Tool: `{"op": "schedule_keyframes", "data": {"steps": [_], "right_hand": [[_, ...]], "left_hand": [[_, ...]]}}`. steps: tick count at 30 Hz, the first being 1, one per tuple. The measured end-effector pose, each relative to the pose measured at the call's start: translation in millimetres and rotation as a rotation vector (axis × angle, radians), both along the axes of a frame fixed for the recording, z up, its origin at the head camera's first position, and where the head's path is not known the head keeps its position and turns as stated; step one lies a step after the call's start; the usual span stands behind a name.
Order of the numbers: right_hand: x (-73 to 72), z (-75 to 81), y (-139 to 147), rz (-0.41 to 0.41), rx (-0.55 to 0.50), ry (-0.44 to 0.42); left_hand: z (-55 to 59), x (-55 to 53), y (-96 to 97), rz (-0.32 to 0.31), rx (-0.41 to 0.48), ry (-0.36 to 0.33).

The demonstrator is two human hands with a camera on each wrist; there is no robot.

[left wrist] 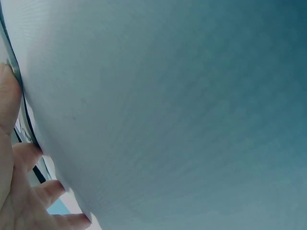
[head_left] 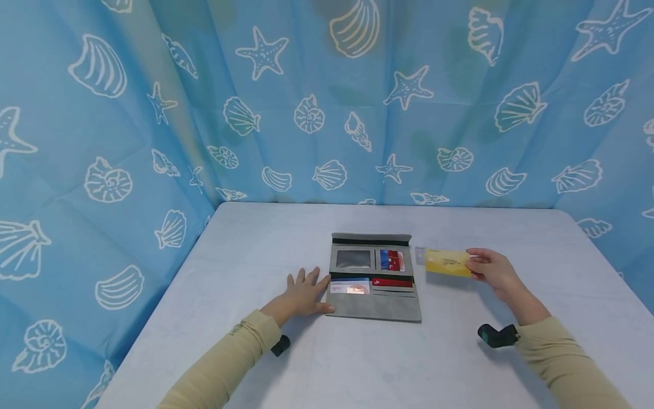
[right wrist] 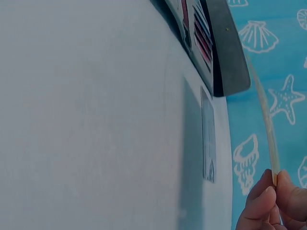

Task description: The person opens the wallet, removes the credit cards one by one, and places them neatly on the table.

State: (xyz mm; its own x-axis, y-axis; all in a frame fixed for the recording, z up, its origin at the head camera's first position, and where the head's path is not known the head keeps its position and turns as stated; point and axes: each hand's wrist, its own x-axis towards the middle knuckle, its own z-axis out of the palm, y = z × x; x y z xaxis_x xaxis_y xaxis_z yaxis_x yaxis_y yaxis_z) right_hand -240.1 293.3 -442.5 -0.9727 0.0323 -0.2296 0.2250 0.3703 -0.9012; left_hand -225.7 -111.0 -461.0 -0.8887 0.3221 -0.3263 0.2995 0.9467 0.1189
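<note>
The right hand [head_left: 493, 272] is pinching the yellow card [head_left: 447, 263] by its right end, thumb and fingers meeting on it. The left hand [head_left: 301, 296] is spreading its fingers wide, thumb and index fingertip touching the wallet's left edge. The yellow card is hovering above the table, right of the wallet [head_left: 375, 307], and is casting a shadow. The grey wallet is lying unfolded, its slots holding white, blue and red cards. 1 grey card [right wrist: 208, 139] is lying just beside it. The table [head_left: 357, 363] is showing white; a blue curtain [head_left: 327, 57] with shells and starfish is hanging behind.
</note>
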Motion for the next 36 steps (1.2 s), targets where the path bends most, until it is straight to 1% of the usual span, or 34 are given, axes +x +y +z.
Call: {"op": "schedule_keyframes", "data": {"steps": [9, 15, 18, 25, 30, 36], "right_hand": [[0.7, -3.7, 30.7, -0.061, 0.07, -0.019], [-0.3, -6.0, 43.9, -0.114, 0.125, -0.029], [-2.4, -8.4, 49.3, -0.137, 0.143, -0.029], [-11.1, -15.7, 59.0, -0.205, 0.145, -0.072], [-17.2, -20.0, 61.1, -0.225, 0.163, -0.09], [-21.4, -26.1, 59.1, -0.25, 0.151, -0.109]], "left_hand": [[0.3, 1.2, 0.7, 0.006, -0.001, -0.011], [2.1, 1.9, 1.0, 0.012, -0.004, -0.01], [0.9, 1.3, 0.7, 0.014, -0.008, -0.009], [2.4, 1.2, 1.2, 0.01, 0.005, -0.008], [3.2, 1.7, 0.7, 0.001, 0.005, -0.004], [4.5, 2.2, 0.0, -0.002, 0.006, -0.006]]}}
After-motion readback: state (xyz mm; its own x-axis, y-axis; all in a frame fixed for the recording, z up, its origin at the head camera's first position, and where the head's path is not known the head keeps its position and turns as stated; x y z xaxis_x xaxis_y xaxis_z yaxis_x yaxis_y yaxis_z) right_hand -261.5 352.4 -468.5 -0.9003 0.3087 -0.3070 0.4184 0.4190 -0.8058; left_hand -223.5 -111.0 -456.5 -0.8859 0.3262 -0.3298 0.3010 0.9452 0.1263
